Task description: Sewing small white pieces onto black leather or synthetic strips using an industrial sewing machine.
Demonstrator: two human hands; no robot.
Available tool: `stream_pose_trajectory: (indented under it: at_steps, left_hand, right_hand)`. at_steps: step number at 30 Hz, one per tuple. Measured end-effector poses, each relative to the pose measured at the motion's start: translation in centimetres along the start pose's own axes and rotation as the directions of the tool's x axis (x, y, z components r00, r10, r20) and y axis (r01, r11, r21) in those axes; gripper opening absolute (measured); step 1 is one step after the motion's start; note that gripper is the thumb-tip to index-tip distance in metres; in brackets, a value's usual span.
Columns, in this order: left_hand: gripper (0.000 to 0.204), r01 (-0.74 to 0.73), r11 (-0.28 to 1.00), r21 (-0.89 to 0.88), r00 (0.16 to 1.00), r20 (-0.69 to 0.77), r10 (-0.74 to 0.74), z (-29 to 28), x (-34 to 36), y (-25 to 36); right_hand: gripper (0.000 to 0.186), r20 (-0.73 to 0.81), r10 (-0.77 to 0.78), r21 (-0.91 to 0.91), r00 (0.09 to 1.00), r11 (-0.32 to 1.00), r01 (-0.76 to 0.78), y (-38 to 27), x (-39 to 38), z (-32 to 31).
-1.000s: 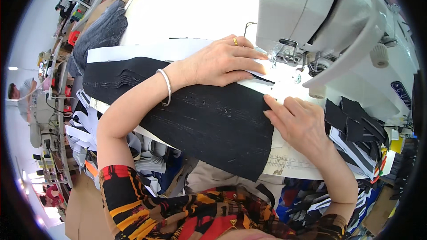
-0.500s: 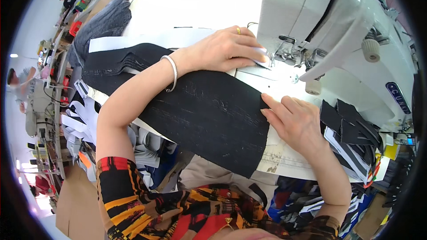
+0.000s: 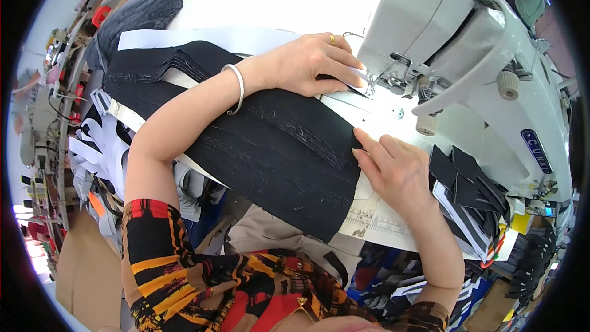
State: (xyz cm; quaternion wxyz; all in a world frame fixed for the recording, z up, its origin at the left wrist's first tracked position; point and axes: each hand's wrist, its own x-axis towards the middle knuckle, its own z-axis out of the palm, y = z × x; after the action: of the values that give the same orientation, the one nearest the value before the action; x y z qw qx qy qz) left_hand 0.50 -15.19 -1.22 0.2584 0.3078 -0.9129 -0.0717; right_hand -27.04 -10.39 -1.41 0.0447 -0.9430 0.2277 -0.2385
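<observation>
A large black fabric panel (image 3: 276, 147) lies across the machine bed and hangs over its front edge. My right hand (image 3: 396, 169) pinches the panel's right corner between thumb and forefinger. At the sewing machine's needle area (image 3: 375, 83), my left hand (image 3: 310, 64) is closed with its fingertips on a small white-and-black fabric piece (image 3: 362, 86), mostly hidden under the fingers. My left forearm crosses over the panel. Behind that arm rests a stack of black fabric pieces (image 3: 166, 64), with a long white strip (image 3: 209, 40) along its far side.
The white sewing machine (image 3: 424, 15) stands at the far right. Black and white cut pieces (image 3: 467, 190) lie to the right of my right hand. Grey crumpled cloth (image 3: 138, 18) sits at the far left, and white scraps (image 3: 110, 154) hang at the table's left side.
The whole view has shifted slightly. Both hands keep nearly the same places beside the machine. A raised crease now runs along the black fabric panel toward my right hand.
</observation>
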Motion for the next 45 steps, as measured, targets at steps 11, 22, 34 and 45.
stream_pose_trajectory:
  at_steps: [11,22,34,45]
  left_hand:
    - [0.024,-0.106,0.993,0.058,0.994,-0.026,0.108,0.3,-0.8,1.2]
    - [0.024,-0.076,0.986,0.148,0.994,-0.071,0.087,0.6,-0.6,0.2]
    - [0.029,0.032,0.999,0.002,0.996,0.081,-0.032,-2.3,-0.7,4.8]
    - [0.03,0.429,0.801,-0.419,0.901,0.257,-0.348,-2.1,-3.3,6.9]
  right_hand:
    - [0.043,0.024,-0.017,0.01,1.0,1.0,0.017,0.1,0.1,-0.6]
    - [0.056,0.034,-0.029,0.004,0.999,1.0,0.029,0.1,-0.1,-0.1]
    - [0.048,0.015,0.021,0.047,1.0,0.999,-0.022,0.2,-0.5,-0.5]
    - [0.044,-0.043,0.227,-0.271,0.973,0.935,-0.23,0.1,-3.1,-9.3]
